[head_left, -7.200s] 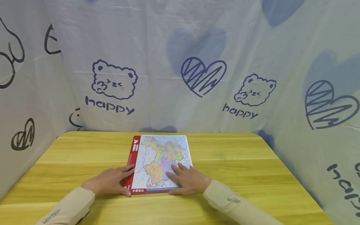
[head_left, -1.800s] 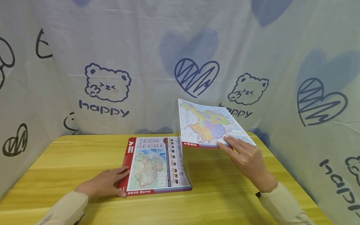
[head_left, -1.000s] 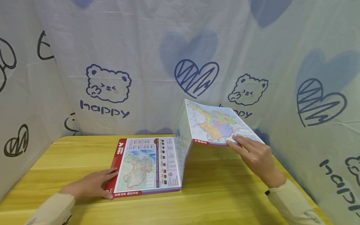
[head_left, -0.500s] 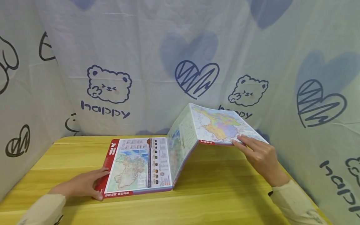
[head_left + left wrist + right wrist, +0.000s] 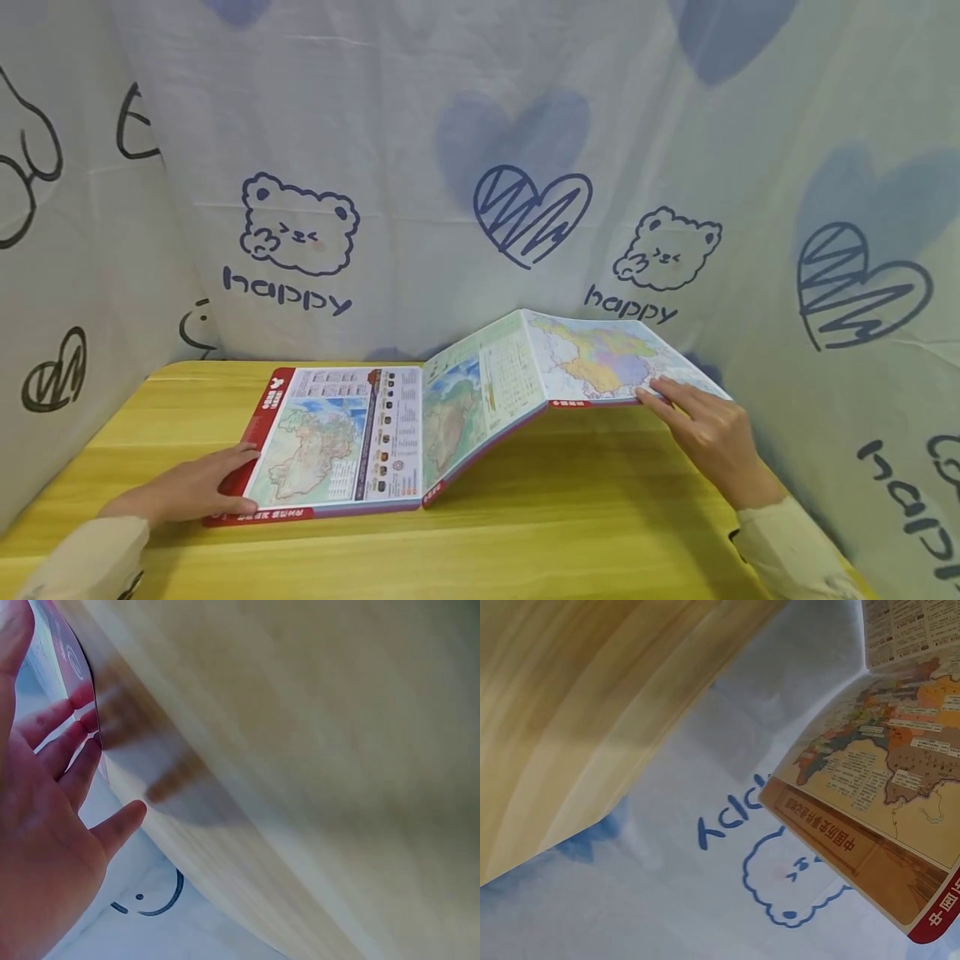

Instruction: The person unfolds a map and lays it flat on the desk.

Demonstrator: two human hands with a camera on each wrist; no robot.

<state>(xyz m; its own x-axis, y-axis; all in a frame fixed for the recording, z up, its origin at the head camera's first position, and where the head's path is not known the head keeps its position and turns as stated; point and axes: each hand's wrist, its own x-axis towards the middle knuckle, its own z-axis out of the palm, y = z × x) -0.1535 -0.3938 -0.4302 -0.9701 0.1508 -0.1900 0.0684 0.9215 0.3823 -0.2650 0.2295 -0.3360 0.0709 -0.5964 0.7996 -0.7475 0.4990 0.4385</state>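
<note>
A folding laminated map (image 5: 322, 442) stretches across the table in three panels. Its left panel lies flat, the middle one slopes upward, and the right panel is raised and tilts down to the right. My left hand (image 5: 183, 487) rests at the red left border, fingers fairly straight; in the left wrist view the fingertips of the left hand (image 5: 52, 802) touch that edge and the little finger stands apart. My right hand (image 5: 708, 433) pinches the near right part of the lifted panel. The right wrist view shows the brown printed underside of the map (image 5: 885, 772), with that hand out of frame.
The yellow wood-grain table (image 5: 525, 542) has rounded far corners. A pale curtain (image 5: 420, 250) with bears, hearts and "happy" lettering hangs behind it and along both sides, close to the table's edges.
The map lay folded under both hands at first. My right hand has lifted the top panel rightward, unfolding it, and then lowered it somewhat. My left hand has slid left with the red border.
</note>
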